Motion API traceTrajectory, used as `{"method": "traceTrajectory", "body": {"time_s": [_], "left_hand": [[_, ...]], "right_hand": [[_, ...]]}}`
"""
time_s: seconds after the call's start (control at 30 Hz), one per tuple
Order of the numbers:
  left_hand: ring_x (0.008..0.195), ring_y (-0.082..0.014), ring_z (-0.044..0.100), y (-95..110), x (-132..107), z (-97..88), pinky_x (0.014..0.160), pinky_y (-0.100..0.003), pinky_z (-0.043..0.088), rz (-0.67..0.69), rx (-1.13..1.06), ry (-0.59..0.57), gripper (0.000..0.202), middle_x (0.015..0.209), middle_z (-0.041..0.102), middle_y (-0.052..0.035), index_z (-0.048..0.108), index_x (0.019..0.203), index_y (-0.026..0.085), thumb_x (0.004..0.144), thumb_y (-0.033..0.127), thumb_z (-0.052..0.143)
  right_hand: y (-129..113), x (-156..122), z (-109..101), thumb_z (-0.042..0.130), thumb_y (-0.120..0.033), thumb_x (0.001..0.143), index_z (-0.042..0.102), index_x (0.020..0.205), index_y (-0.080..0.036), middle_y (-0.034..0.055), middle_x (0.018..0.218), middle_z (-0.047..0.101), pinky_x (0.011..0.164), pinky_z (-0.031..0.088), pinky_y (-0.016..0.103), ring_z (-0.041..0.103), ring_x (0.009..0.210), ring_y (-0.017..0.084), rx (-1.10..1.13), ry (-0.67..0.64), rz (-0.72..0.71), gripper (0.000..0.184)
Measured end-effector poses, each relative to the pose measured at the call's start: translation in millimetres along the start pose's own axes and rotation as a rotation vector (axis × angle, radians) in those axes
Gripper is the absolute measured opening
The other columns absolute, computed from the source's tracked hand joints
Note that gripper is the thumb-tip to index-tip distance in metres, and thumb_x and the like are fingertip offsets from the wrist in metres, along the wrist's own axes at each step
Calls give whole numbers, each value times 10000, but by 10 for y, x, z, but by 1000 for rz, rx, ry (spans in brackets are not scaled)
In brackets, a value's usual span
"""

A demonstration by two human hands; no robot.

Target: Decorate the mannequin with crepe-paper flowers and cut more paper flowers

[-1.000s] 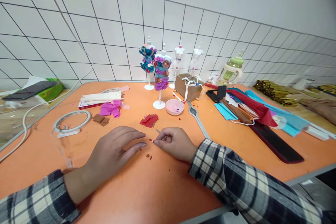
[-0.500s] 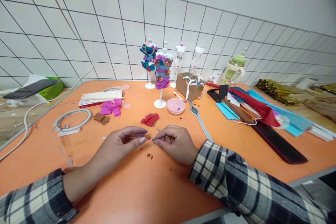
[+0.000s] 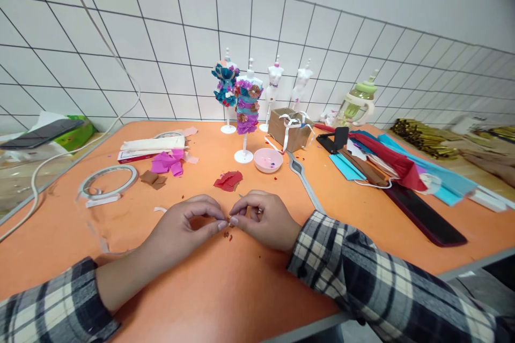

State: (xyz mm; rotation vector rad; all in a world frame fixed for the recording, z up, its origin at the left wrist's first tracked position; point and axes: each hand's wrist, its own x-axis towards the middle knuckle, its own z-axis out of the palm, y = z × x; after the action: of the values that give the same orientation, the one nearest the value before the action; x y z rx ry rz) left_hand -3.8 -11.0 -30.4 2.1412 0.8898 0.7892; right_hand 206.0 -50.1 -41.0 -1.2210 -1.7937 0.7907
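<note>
Close work over orange table [image 3: 193,284], head cam; clock hrs read from the pinch point, 12 = straight ahead. Note R hand [image 3: 269,220] at 3 o'clock: thumb + index brought nearly together on tiny piece [image 3: 230,222], other fingers curled; too small to tell shape. Find tiny piece right at tips of R hand, i.e. at its 9 o'clock, btwn both hands. Note L hand [image 3: 177,225] at 9 o'clock: thumb + index bent into a loop, tips almost meeting beside same piece; cannot tell if gripping it too. See thin grey tip [image 3: 240,195] at 1 o'clock, jutting out behind R index; cannot tell if held. Find also: red-brown bits [image 3: 226,235] at 6, just beside fingertips; red paper [image 3: 228,181] at 12, near; dressed mannequin [image 3: 248,112] upright at 12, farther off; pink bowl [image 3: 259,167] at 1; grey strap [image 3: 309,193] at 2; brown scraps [image 3: 153,179] approx. 10.
</note>
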Motion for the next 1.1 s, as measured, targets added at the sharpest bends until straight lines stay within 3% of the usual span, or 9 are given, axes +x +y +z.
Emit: {"method": "traceTrajectory", "body": {"time_s": [0.2,0.4,0.57,0.77,1.0,1.1], "left_hand": [[700,-169,697,40,4,5,734,-293,587,16,2,-39,194,767,736,-26,756,722,221,850,347,682],[716,-172,701,25,8,5,731,-291,585,18,24,-55,184,773,739,-27,744,721,217,848,318,659],[702,-162,703,38,-3,6,708,-273,576,55,46,-41,164,762,731,-18,743,728,223,844,282,645],[705,-172,699,87,4,12,705,-279,578,59,78,-47,184,759,732,-22,725,712,222,850,300,633],[712,-168,697,66,-2,1,702,-272,566,46,84,-1,173,763,727,-13,724,726,221,843,299,623],[723,-175,697,57,-2,3,707,-279,566,32,86,5,169,774,728,-17,716,730,217,842,313,633]], "right_hand": [[38,1,29,726,-170,769,739,804,-185,-38,719,619,586,369,216,437,556,65,43,-41,6,40],[47,0,43,678,-136,744,667,773,-173,-60,666,592,541,351,197,418,522,57,60,-82,101,49],[38,1,38,706,-195,767,716,835,-177,-46,722,624,550,361,198,418,531,53,85,-81,95,71],[25,-15,46,719,-188,756,737,787,-183,-46,679,633,548,348,203,423,528,57,53,-72,105,36],[18,10,55,705,-199,754,695,794,-166,-67,600,556,490,298,197,388,498,57,164,-83,281,54],[23,15,47,673,-176,767,665,779,-158,-73,577,513,488,300,194,375,498,59,207,-150,344,23]]}}
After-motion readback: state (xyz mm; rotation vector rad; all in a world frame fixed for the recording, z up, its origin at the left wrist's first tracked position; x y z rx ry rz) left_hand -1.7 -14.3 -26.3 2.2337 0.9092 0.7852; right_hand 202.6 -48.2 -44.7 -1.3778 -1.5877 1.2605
